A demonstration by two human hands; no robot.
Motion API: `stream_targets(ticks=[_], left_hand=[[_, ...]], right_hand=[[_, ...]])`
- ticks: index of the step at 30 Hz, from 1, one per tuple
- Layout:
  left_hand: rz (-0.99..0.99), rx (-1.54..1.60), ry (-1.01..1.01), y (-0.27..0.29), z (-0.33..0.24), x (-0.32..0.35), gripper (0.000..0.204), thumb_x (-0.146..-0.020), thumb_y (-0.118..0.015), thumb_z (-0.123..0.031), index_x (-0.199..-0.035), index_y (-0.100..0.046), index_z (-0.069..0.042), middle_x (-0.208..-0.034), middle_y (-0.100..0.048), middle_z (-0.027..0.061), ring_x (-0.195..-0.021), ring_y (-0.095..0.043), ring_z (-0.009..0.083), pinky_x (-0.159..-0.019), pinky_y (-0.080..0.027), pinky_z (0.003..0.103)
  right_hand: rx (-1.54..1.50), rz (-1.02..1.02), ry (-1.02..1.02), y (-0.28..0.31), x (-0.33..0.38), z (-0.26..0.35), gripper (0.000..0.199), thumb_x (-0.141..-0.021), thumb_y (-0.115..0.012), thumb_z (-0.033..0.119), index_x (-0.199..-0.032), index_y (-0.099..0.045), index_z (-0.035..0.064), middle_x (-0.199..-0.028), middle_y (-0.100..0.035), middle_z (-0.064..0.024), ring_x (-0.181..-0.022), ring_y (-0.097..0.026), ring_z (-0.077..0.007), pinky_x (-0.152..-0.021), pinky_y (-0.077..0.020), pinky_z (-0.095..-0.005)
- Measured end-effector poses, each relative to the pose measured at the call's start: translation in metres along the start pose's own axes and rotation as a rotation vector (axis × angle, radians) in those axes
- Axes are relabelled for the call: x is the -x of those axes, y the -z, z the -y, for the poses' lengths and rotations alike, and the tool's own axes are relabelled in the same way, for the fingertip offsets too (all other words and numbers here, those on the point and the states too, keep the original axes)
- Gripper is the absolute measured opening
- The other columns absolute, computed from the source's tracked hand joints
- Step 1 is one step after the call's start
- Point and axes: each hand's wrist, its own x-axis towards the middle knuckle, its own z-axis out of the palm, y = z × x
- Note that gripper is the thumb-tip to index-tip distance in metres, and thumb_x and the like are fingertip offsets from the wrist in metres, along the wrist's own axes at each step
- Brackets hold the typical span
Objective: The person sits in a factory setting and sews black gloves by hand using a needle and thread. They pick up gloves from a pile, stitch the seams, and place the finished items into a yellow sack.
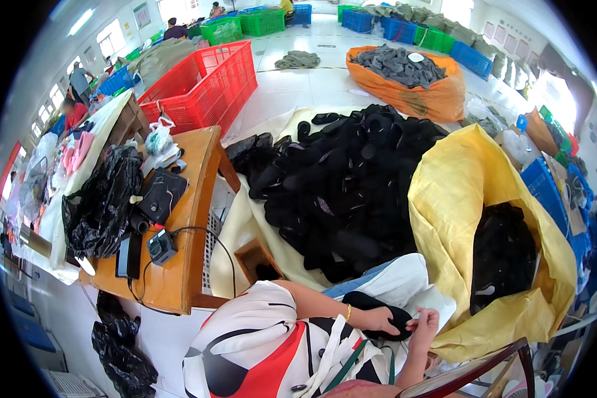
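My left hand [381,321] comes in over my lap with its fingers closed on a black sock-like fabric piece [359,302]. Part of this rounded, soft piece hides behind the hand. Close beside it, the fingertips of my right hand [424,326] pinch together at the piece's right end; what lies between them is too small to make out. Under and behind both hands spreads a white and light-blue cloth [404,273] over my knees. Beyond my knees a large heap of similar black pieces [351,179] lies on a cream sheet [235,229].
At right stands an open yellow sack [444,192] with black pieces inside. A wooden table [196,172] at left bears a black plastic bag [109,199], a phone and a cabled device [160,247]. Farther off are a red crate [205,86] and an orange sack [411,96] of grey fabric.
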Motion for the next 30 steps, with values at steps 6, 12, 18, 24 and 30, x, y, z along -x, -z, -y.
stream_targets(ticks=[6, 12, 18, 24, 30], left_hand=[[-0.028, -0.218, -0.052, -0.002, 0.0, -0.002, 0.041, -0.07, -0.078, -0.033, -0.071, -0.065, 0.007, -0.062, -0.06, 0.0151, -0.057, -0.056, 0.0223, -0.056, -0.046, 0.04], [0.179, -0.537, -0.387, 0.012, -0.055, -0.014, 0.034, -0.061, -0.071, -0.027, -0.064, -0.062, 0.006, -0.06, -0.056, 0.0251, -0.055, -0.058, 0.0391, -0.055, -0.047, 0.046], [0.522, -0.883, -0.446, 0.008, -0.075, -0.04, 0.037, -0.064, -0.076, -0.03, -0.067, -0.064, 0.005, -0.066, -0.063, 0.0209, -0.062, -0.061, 0.0375, -0.058, -0.047, 0.048], [0.817, -0.878, -0.288, -0.013, -0.045, -0.057, 0.044, -0.064, -0.082, -0.034, -0.077, -0.069, 0.006, -0.065, -0.064, 0.0204, -0.063, -0.063, 0.0351, -0.062, -0.05, 0.045], [0.351, -0.996, -0.654, -0.002, -0.034, -0.032, 0.049, -0.065, -0.078, -0.047, -0.074, -0.067, 0.0, -0.08, -0.067, 0.0188, -0.082, -0.065, 0.0387, -0.073, -0.051, 0.049]], right_hand=[[-0.356, 0.069, -0.142, 0.038, 0.026, 0.011, 0.011, -0.102, -0.054, 0.024, -0.098, -0.053, 0.0138, -0.068, -0.056, -0.0011, -0.05, -0.052, -0.0116, -0.044, -0.0463, -0.0249], [-0.738, -0.286, 0.048, 0.254, 0.038, 0.02, 0.018, -0.1, -0.057, 0.026, -0.091, -0.058, 0.01, -0.074, -0.054, 0.0028, -0.062, -0.052, -0.0089, -0.052, -0.0456, -0.0229], [-0.177, -0.994, 0.145, 0.265, 0.072, 0.008, 0.046, -0.082, -0.064, -0.001, -0.127, -0.052, 0.0, -0.081, -0.063, -0.0018, -0.068, -0.058, -0.0118, -0.062, -0.0502, -0.0269], [-0.195, -1.123, 0.166, 0.263, 0.08, 0.002, 0.026, -0.087, -0.062, 0.006, -0.113, -0.055, 0.0036, -0.079, -0.06, -0.0003, -0.067, -0.056, -0.0114, -0.061, -0.0488, -0.0264], [-0.289, -1.321, 0.286, 0.309, 0.13, -0.008, 0.009, -0.093, -0.06, 0.013, -0.098, -0.057, 0.0072, -0.077, -0.057, 0.0011, -0.066, -0.054, -0.0111, -0.059, -0.0474, -0.026]])
